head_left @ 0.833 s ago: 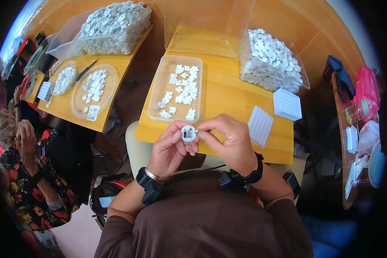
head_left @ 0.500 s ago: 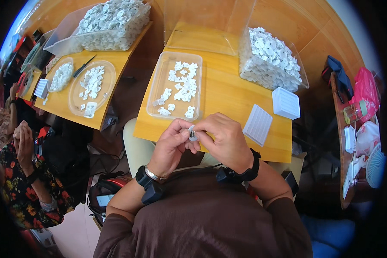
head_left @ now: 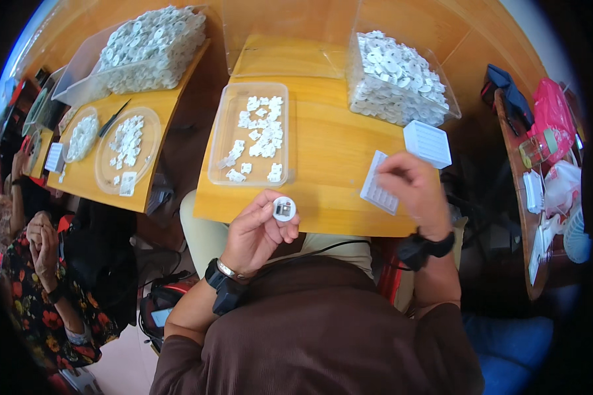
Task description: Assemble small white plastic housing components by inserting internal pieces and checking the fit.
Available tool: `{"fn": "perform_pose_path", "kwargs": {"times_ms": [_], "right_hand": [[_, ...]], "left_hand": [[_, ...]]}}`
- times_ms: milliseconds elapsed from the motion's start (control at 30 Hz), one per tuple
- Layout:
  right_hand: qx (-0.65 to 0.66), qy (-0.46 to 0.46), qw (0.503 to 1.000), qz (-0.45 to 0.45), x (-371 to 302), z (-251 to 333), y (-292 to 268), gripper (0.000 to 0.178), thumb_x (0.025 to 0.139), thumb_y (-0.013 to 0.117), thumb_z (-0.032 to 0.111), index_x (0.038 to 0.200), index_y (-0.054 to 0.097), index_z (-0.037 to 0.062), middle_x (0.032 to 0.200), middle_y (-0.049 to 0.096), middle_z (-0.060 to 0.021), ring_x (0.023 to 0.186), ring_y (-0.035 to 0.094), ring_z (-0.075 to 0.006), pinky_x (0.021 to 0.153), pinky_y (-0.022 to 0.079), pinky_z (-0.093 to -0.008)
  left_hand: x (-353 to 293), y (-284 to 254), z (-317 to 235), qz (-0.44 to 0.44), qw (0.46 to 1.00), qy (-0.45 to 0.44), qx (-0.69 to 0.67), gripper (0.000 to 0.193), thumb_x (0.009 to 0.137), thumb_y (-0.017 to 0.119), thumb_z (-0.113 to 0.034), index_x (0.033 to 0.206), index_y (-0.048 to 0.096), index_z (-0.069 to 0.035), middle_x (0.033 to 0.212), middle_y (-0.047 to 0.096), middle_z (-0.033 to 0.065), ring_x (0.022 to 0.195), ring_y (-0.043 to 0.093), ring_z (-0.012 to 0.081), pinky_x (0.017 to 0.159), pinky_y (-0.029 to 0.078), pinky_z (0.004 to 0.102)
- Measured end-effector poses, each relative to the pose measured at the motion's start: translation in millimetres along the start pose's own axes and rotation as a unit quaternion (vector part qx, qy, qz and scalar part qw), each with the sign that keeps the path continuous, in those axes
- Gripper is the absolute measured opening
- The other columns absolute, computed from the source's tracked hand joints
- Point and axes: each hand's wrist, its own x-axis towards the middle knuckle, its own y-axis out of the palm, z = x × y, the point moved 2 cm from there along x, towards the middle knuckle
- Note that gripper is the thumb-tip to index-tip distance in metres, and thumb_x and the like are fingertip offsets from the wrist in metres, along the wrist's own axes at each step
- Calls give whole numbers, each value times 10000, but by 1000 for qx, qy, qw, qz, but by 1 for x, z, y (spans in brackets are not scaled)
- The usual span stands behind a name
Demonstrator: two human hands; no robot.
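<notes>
your left hand (head_left: 255,232) has its thumb and fingers closed around the rim of a round white plastic piece with a recessed middle (head_left: 284,209) — it sits just off the near edge of the yellow wooden table (head_left: 323,138), its open side facing up. something dark and metallic shows in the recess, too small to make out.

your right hand (head_left: 420,196) is over the flat white plastic tray with rows of small slots (head_left: 373,195); its fingers are bent with the tips drawn near the thumb, but blur hides whether they hold anything or touch the tray, so i cannot tell.

to work well here, hold the round piece level and pinch only its rim, leaving the recess uncovered. let your right fingertips meet the slotted tray lightly — it lies close beside the white slotted block (head_left: 427,145), and a heavy touch could shift it. bracing your left wrist would steady the piece.
</notes>
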Motion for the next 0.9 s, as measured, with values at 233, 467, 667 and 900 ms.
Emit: {"fn": "perform_pose_path", "kwargs": {"times_ms": [233,467,667,900], "right_hand": [[-346,-70,868,-349,-54,19,-149,116,810,636,101,886,631,13,763,611,-65,678,569,-172,635,443,-279],[-512,122,659,-537,-127,38,-279,155,790,621,207,857,687,84,814,669,-142,787,637,-322,707,484,-420],[-498,206,653,-533,-137,23,-362,127,740,643,203,783,713,105,811,680,-137,769,650,-308,709,497,-410],[-513,227,683,-468,-111,-5,-398,157,751,671,187,836,715,63,752,677,-110,681,644,-233,685,500,-352]], "left_hand": [[0,-14,-1,-65,997,29,-32,244,942,467,-191,1115,504,-22,913,600,119,744,581,218,626,503,300],[6,-14,-14,-57,997,44,-21,188,948,483,-183,1052,486,-27,886,592,142,768,596,214,642,516,305],[6,-25,-15,-105,992,46,-42,187,951,471,-147,1090,484,-23,925,607,124,798,606,215,642,515,290],[0,-32,-17,-100,992,42,-68,223,952,473,-141,1146,492,-33,965,622,102,827,620,220,667,539,325]]}}
